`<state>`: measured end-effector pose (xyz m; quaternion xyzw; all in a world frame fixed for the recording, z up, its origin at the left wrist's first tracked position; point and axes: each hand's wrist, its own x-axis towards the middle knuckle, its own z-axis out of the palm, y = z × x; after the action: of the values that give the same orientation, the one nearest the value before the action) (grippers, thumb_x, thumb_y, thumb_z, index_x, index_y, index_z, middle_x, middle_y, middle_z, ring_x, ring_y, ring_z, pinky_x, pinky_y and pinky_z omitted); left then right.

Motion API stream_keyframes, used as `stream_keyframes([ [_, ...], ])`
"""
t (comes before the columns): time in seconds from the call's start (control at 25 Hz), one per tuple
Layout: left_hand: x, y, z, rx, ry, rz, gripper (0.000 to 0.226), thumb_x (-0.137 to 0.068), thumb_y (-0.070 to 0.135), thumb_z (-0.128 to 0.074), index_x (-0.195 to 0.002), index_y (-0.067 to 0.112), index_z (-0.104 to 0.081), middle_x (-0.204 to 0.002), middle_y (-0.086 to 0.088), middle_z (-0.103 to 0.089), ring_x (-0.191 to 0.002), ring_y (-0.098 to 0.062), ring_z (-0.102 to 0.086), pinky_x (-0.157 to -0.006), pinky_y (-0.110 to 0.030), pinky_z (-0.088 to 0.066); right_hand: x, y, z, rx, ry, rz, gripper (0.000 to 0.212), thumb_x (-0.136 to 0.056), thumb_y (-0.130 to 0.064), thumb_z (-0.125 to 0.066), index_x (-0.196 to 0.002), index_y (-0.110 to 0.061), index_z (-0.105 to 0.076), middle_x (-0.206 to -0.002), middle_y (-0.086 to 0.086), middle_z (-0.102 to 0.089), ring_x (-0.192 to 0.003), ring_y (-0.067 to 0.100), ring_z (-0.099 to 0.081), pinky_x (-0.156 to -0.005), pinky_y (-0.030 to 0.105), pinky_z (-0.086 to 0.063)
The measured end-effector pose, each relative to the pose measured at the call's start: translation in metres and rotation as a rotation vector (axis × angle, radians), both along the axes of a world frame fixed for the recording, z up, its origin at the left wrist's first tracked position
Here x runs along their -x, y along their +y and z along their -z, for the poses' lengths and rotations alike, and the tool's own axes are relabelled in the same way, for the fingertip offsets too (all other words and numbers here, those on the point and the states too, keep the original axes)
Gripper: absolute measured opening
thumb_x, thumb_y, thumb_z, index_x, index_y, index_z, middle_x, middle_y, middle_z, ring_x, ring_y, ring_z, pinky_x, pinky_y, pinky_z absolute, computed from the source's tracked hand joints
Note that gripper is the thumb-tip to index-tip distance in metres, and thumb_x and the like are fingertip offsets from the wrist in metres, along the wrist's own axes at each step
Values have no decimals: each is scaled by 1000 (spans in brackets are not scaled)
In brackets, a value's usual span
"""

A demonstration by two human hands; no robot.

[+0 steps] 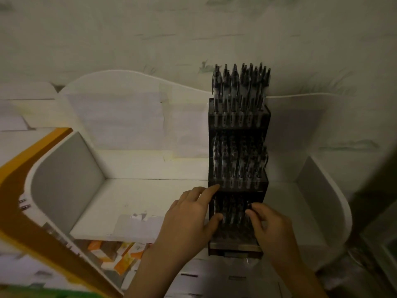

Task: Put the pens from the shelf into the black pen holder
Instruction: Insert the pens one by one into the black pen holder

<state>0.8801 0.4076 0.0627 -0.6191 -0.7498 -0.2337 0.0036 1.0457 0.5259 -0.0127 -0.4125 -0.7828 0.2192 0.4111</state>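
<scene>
The right hand (272, 222) pinches a pen (249, 206) between curled fingertips at the lowest of 3 tiers of the black pen holder (238, 125). The left hand (189, 214) steadies the holder's left side, fingers spread, index extended. The upper 2 tiers appear full, so the task is judged nearly complete. The holder stands on a white shelf (139, 201) against a pale wall (193, 29); lighting is dim.

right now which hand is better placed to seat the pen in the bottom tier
Right hand: its fingers already pinch a dark pen over the bottom tier of the black tiered pen holder. Left hand only steadies the holder's side.
</scene>
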Motion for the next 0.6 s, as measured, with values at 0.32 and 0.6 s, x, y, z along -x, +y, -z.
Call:
stream_keyframes([
  [0.32,-16,-9,-5,-96,-37,-61,54,-95,44,-49,-144,41,-29,-139,17,-47,-121,-4,-46,-98,-17,-38,-7,-4,-19,100,-15,32,36,-75,-32,-79,-107,-23,-69,-88,-7,-72,-74,6,-65,-64,4,-40],
  [0.6,-11,-44,-12,-114,21,-232,53,-95,41,-48,-144,43,-27,-139,20,-44,-122,-2,-44,-97,-15,-37,21,-48,-77,-70,-113,-501,49,-86,-48,-58,-132,-38,-48,-130,-20,-50,-116,-3,-48,-96,16,-44],
])
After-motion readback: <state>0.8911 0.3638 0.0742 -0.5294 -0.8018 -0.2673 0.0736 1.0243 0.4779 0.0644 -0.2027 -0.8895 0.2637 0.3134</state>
